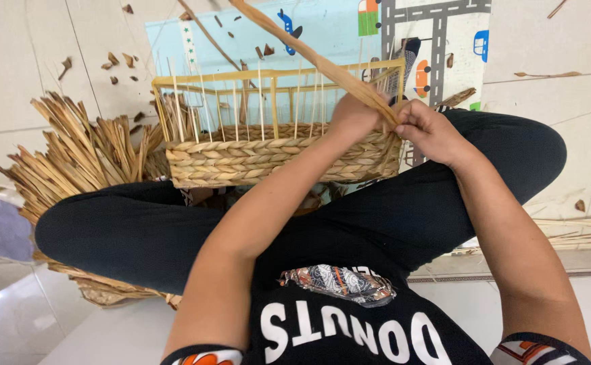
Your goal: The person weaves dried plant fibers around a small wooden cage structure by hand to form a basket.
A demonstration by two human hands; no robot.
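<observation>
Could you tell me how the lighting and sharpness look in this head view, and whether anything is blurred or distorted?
Head view: even, soft daylight with only faint shadows under the basket; a mild sheen on the floor tiles at lower left; the left hand, right hand and the strand they pinch are sharp; wide-angle distortion bends the tile lines near the edges; the shirt at the bottom edge looks stretched by closeness.

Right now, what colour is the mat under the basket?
Light blue mat, with a grey road and small vehicle pictures; seen in the head view.

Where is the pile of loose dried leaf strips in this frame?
In the head view, the pile of dried strips lies on the tiled floor at the left, beside the half-woven basket and behind the person's knee.
</observation>
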